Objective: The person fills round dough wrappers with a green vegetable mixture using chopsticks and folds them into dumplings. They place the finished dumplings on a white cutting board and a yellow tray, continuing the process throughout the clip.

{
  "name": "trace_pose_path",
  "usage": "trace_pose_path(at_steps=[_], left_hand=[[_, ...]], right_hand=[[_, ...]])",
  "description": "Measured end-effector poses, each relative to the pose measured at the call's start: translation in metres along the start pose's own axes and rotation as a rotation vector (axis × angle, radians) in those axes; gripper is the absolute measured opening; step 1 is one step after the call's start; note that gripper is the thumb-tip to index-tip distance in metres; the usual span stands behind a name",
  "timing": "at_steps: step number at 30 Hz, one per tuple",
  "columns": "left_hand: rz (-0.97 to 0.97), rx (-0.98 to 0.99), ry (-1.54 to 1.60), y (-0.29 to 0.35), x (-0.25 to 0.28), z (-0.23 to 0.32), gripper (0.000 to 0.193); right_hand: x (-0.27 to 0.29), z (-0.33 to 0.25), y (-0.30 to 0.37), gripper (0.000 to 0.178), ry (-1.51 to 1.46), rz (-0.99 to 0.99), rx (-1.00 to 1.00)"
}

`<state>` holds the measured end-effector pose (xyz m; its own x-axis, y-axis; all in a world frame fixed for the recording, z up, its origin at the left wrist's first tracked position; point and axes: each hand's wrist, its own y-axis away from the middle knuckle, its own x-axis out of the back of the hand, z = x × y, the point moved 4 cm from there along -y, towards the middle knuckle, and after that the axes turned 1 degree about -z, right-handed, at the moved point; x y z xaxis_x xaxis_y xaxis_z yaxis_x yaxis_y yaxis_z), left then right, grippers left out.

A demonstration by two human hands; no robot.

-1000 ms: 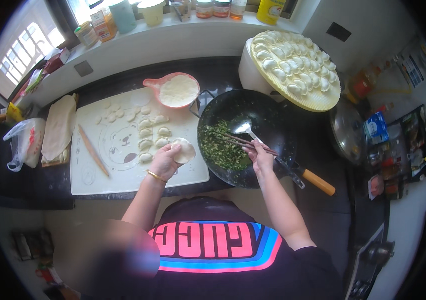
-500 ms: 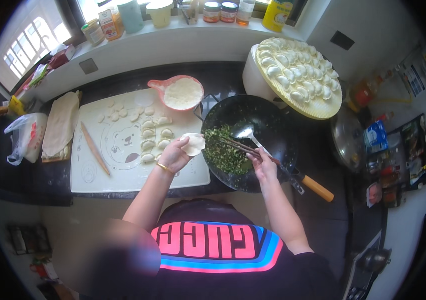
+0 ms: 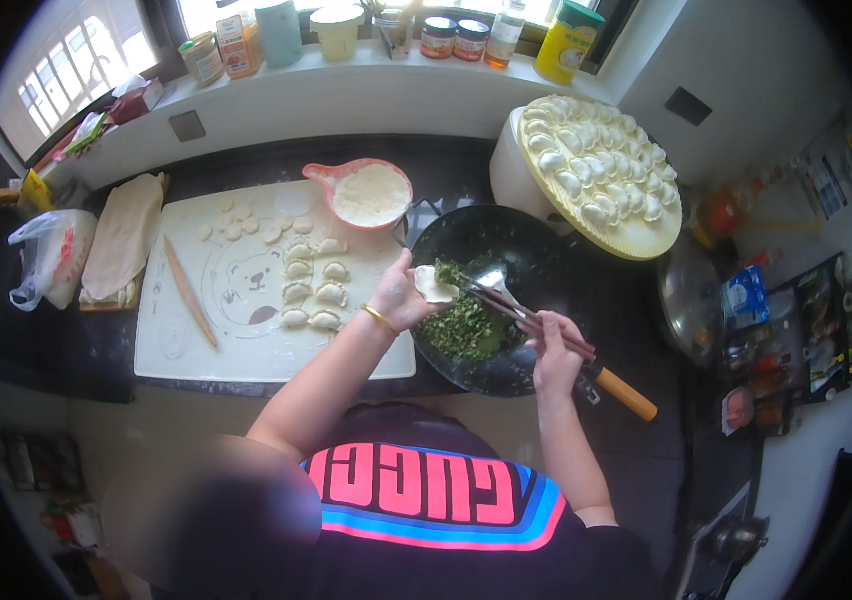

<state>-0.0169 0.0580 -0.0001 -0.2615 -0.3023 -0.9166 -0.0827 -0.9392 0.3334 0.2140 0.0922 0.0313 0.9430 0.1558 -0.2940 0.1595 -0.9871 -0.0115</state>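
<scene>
My left hand [image 3: 400, 296] holds a round dumpling wrapper [image 3: 432, 285] over the wok's left rim. In my right hand [image 3: 557, 352] is a pair of chopsticks [image 3: 513, 312], their tips at the wrapper's edge with a clump of green filling. Chopped green filling [image 3: 466, 332] lies in the left part of the black wok [image 3: 556, 255]. A metal spoon or spatula [image 3: 492, 275] also rests in it. On the white mat [image 3: 366, 350] to the left sit several folded dumplings [image 3: 330, 292] and small dough rounds [image 3: 233, 222].
A rolling pin [image 3: 189, 292] lies on the mat. Behind stands a pink bowl of flour [image 3: 408, 192]. A yellow tray [image 3: 636, 248] full of dumplings tilts over a white container at the back right. A dough sheet [image 3: 124, 240] and plastic bag [image 3: 51, 258] are far left. Jars [image 3: 438, 38] line the sill.
My left hand has moved right with the wrapper, now over the wok. The chopsticks have lifted a clump of filling from the wok to the wrapper; my right hand has shifted slightly right.
</scene>
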Motion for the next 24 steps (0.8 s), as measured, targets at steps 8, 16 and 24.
trace_pose_path(at_steps=[8, 16, 24], left_hand=[[0.007, -0.030, 0.026, -0.012, 0.000, 0.000, 0.063], [0.004, -0.012, -0.086, 0.001, -0.003, -0.004, 0.061], [0.013, 0.010, -0.147, 0.013, -0.007, -0.003, 0.061]], right_hand=[[-0.050, -0.045, 0.054, 0.015, 0.672, -0.472, 0.883], [-0.012, -0.038, 0.014, 0.015, 0.166, -0.099, 0.195], [0.008, -0.010, -0.006, 0.017, -0.083, -0.133, -0.030]])
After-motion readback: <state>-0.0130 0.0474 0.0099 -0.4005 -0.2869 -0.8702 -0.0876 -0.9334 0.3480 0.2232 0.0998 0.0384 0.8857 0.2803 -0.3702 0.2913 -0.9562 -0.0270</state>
